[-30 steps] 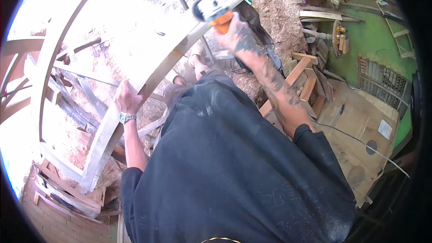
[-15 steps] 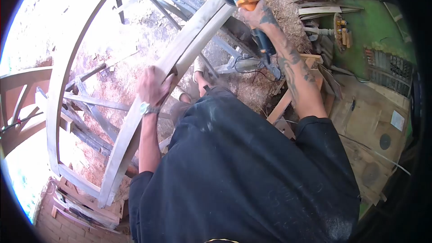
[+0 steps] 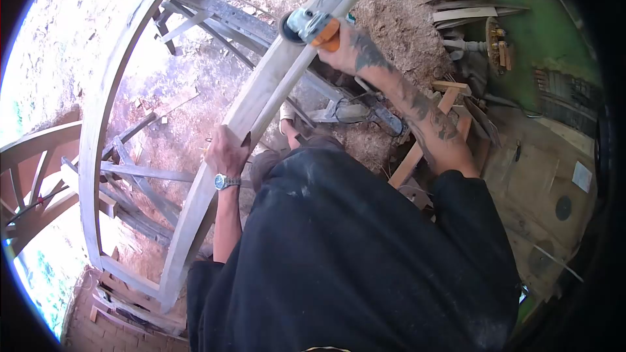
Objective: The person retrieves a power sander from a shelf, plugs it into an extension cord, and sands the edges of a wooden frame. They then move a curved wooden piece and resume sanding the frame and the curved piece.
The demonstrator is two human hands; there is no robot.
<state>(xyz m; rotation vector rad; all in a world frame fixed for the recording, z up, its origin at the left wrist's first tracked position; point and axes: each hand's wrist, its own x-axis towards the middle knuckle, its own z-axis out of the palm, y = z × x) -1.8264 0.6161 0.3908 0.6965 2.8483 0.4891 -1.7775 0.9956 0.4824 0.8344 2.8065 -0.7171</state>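
Head view: right hand (image 3: 352,49) presses grinder (image 3: 312,27) onto curved beam (image 3: 261,101); left hand (image 3: 225,151) grips it.

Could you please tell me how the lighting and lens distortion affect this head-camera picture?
Head view: a fisheye lens bends the curved beam and darkens the corners; sunlight washes out the ground at the left edge; the right hand on the grinder and the left hand gripping the beam stay evenly lit and fairly sharp.
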